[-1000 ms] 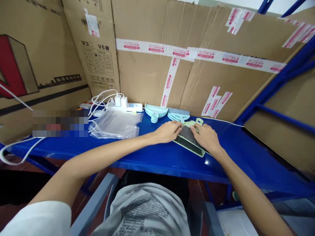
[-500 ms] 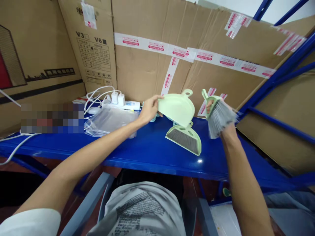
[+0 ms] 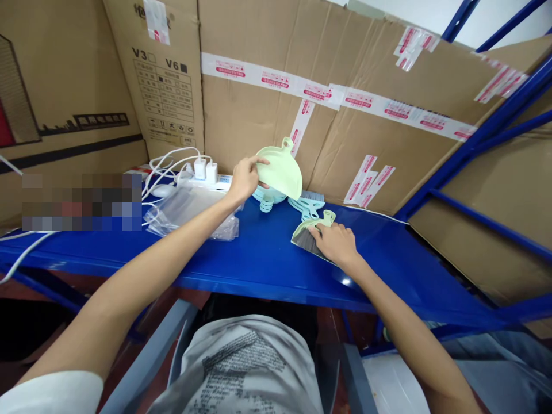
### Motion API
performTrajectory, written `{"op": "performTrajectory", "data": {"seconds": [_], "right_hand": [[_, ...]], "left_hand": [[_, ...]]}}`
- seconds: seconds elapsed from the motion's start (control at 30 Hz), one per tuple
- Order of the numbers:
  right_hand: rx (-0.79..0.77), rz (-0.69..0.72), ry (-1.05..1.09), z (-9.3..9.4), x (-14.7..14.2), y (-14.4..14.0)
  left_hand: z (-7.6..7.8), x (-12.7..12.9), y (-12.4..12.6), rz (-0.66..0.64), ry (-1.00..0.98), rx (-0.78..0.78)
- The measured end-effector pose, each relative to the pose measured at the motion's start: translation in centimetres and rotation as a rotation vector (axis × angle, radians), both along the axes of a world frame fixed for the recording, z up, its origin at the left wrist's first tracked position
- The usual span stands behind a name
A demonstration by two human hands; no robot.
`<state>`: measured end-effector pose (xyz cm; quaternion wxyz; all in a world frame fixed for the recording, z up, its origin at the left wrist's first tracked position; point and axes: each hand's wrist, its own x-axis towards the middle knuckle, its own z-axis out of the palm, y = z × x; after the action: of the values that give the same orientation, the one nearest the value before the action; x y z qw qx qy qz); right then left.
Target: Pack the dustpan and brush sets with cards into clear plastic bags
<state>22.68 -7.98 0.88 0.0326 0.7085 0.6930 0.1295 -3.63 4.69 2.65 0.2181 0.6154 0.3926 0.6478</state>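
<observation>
Left hand gripping raised green dustpan; right hand on brush

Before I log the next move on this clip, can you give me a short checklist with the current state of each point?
1. Left hand has a grip on the green dustpan: ok, held by its rim, lifted off the shelf.
2. Right hand is on the green brush: ok, it lies flat on the blue shelf under the fingers.
3. Right hand has closed around the brush: cannot tell, the fingers cover it from above.
4. Blue dustpan and blue brush are apart from the hands: ok, they sit behind, near the cardboard.
5. Plastic bags are out of the hands' way: ok, left of the left forearm.
</observation>
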Motion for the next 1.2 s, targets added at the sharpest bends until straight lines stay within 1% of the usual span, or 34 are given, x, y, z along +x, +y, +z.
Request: {"op": "performTrajectory", "data": {"seconds": [0.1, 0.2, 0.27, 0.33, 0.4, 0.47, 0.53, 0.6, 0.67, 0.73, 0.83, 0.87, 0.9, 0.97, 1.0, 1.07, 1.1, 1.13, 1.2], "right_hand": [[0.047, 0.003, 0.028, -0.4, 1.7, -0.4], [0.05, -0.007, 0.086, -0.3, 4.3, -0.8], [0.073, -0.009, 0.136, 0.3, 5.8, -1.1], [0.168, 0.02, 0.182, 1.3, 6.5, -1.4], [0.329, 0.091, 0.225, 2.4, 5.9, -1.6], [0.477, 0.191, 0.254, 3.3, 4.3, -1.4], [0.554, 0.275, 0.26, 3.8, 2.1, -0.7], [0.573, 0.314, 0.259, 4.1, 0.2, 0.4], [0.572, 0.336, 0.278, 4.2, -0.9, 1.6], [0.571, 0.36, 0.344, 4.2, -1.1, 2.6], [0.545, 0.408, 0.517, 3.9, -0.5, 3.7], [0.532, 0.428, 0.574, 3.8, -0.3, 4.0], [0.518, 0.448, 0.634, 3.7, -0.2, 4.2], [0.468, 0.473, 0.797, 4.0, -0.1, 4.3], [0.422, 0.477, 0.899, 4.4, 0.0, 4.3], [0.33, 0.48, 1.088, 5.9, 0.6, 4.1], [0.308, 0.485, 1.142, 7.0, 1.2, 3.9], [0.318, 0.496, 1.151, 8.1, 2.0, 3.9], [0.422, 0.512, 1.037, 10.2, 3.9, 4.1]], "left_hand": [[0.2, 0.3, -0.7, -0.034, 0.05, -0.059], [0.3, 1.1, -1.7, -0.047, 0.078, -0.092], [0.1, 1.9, -2.6, -0.075, 0.089, -0.107], [-0.2, 2.8, -3.7, -0.139, 0.089, -0.125], [-0.7, 4.0, -4.9, -0.252, 0.085, -0.147], [-1.2, 5.1, -6.1, -0.401, 0.063, -0.172], [-1.7, 6.0, -7.1, -0.525, 0.042, -0.177], [-2.0, 6.5, -7.6, -0.577, 0.041, -0.172], [-2.3, 6.6, -7.5, -0.583, 0.024, -0.191], [-2.4, 6.6, -7.1, -0.608, -0.038, -0.24], [-2.6, 6.5, -6.3, -0.68, -0.12, -0.293], [-2.7, 6.5, -6.1, -0.67, -0.113, -0.283], [-2.8, 6.6, -6.0, -0.629, -0.083, -0.255], [-3.0, 6.7, -5.6, -0.473, 0.025, -0.172], [-3.0, 6.7, -5.4, -0.383, 0.084, -0.138], [-2.7, 6.3, -4.7, -0.235, 0.186, -0.108], [-2.4, 5.8, -4.3, -0.17, 0.221, -0.101], [-1.9, 5.0, -3.8, -0.103, 0.241, -0.086], [-0.5, 2.8, -2.5, 0.05, 0.227, -0.013]]}}
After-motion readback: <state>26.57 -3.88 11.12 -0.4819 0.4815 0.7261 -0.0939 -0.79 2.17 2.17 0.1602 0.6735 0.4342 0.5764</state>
